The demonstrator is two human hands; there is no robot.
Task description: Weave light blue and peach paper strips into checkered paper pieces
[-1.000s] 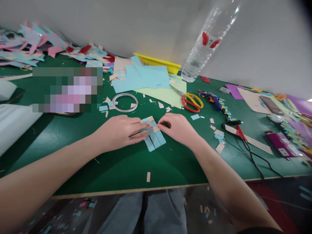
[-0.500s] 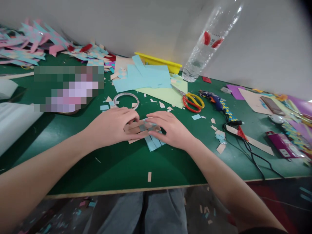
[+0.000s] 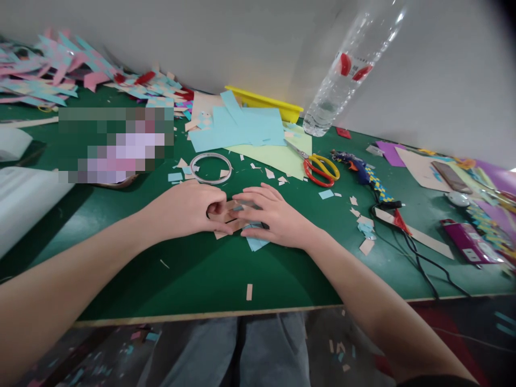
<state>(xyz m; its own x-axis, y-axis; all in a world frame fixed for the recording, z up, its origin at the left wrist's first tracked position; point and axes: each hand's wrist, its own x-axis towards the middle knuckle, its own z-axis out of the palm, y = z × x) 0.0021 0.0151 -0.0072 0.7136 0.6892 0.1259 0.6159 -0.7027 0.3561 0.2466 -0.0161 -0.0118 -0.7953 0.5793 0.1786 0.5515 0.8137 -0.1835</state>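
Observation:
Pale peach and light blue paper strips [image 3: 221, 235], apparently woven together, lie on the green table between my hands. My left hand [image 3: 193, 209] is closed, thumb and curled fingers gripping the peach end. My right hand [image 3: 276, 217] lies over the other end with its fingers stretched and apart, fingertips on the strips. Blue strip ends [image 3: 256, 244] stick out beneath it. A glossy patch shows near the right fingertips; what it is I cannot make out. Just behind my left hand rests a thin roll of tape [image 3: 210, 154].
Scissors [image 3: 322, 167] lie behind my right hand, near blue paper sheets [image 3: 250, 126] and a yellow tray [image 3: 266, 102]. A plastic bottle [image 3: 342, 75] stands against the wall. Black cable [image 3: 407, 236] and a purple box [image 3: 470, 242] are at right, paper strips [image 3: 60, 70] at far left.
My right hand has shifted left across the strips, its fingers straighter and covering more of the blue part. My left hand still grips the peach end.

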